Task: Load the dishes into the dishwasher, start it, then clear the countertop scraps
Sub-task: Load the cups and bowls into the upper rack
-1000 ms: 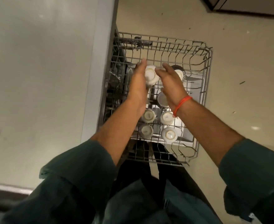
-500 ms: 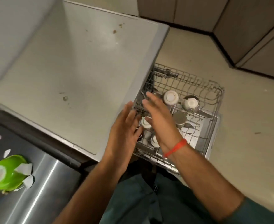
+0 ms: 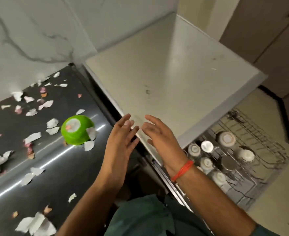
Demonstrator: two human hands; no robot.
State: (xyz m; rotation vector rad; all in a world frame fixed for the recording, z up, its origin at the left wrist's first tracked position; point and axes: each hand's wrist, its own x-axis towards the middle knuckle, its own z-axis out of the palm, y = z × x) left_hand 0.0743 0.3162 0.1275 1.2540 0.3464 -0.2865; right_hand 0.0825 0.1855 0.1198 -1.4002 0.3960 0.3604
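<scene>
Both my hands hover empty with fingers spread over the near edge of the white dishwasher top (image 3: 171,79). My left hand (image 3: 121,142) is over the dark gap beside it; my right hand (image 3: 159,138), with a red thread at the wrist, is above the top's corner. At the right the wire dishwasher rack (image 3: 259,142) stands pulled out, with several upturned white cups (image 3: 226,139) and steel cups (image 3: 229,163) in it. A green bowl (image 3: 77,130) lies upside down on the dark steel countertop (image 3: 58,167), to the left of my left hand.
Torn paper scraps (image 3: 33,137), white and pink, are strewn across the countertop around the bowl and along the marble wall (image 3: 29,31). Beige cabinets (image 3: 268,31) and a tiled floor lie beyond the rack at the right.
My hands let go of the cup in the rack and rose away from it. The view swung left, bringing the countertop, the bowl and the scraps into sight.
</scene>
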